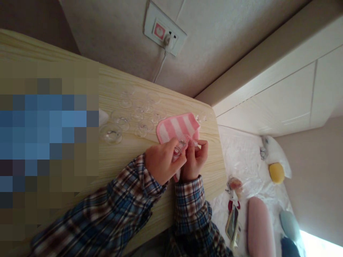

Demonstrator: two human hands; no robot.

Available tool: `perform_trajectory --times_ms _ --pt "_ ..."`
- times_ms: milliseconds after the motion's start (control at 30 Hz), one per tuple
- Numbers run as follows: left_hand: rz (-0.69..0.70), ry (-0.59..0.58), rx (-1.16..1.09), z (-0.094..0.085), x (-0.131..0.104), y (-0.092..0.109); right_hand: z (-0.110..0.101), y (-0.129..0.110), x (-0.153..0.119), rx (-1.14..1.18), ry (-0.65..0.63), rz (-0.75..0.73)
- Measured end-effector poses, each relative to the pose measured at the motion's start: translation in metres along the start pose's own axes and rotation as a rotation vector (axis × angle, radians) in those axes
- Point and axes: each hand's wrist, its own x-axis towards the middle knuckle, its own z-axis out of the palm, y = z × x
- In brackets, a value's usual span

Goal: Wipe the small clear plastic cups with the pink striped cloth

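Note:
Between my hands is a small clear plastic suction cup hook [182, 143] with a shiny metal part. My left hand [162, 160] pinches it from the left with thumb and fingers. My right hand [197, 162] is closed at its right edge, with a bit of white showing by the fingers; exactly what it grips is partly hidden. Both hands are over a pink and white striped cloth [174, 126] lying on the wooden table [128, 150]. Several clear suction cups, some with metal hooks [111, 134], lie left of the cloth.
More small clear pieces [203, 117] lie near the table's far right corner. A wall socket [164, 30] holds a plug with a white cable [160, 66]. Right of the table, a white-covered surface bears a pink cushion [259, 226], a phone [232, 221] and a yellow object [276, 173].

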Motion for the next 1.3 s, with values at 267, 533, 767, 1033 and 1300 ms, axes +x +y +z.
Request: perform_trajectory --times_ms 267,533,767,1033,1300 --pt "0.009 0.0 -0.005 0.0007 -0.0002 -0.0001 -0.0002 0.0003 0.001 -0.005 0.0 0.005" --pt "0.021 0.012 -0.005 0.0012 -0.0014 -0.0009 -0.0011 0.0015 0.0013 -0.039 -0.011 -0.002" --pt "0.024 0.021 -0.001 0.001 -0.0008 0.0001 -0.0009 0.0017 0.0012 -0.013 -0.015 0.001" --pt "0.022 0.008 -0.003 0.0004 -0.0011 0.0001 -0.0002 0.0015 0.0013 0.008 -0.005 0.007" --pt "0.008 -0.04 -0.011 -0.0033 0.001 0.0014 -0.0006 0.001 0.001 -0.006 -0.013 0.004"
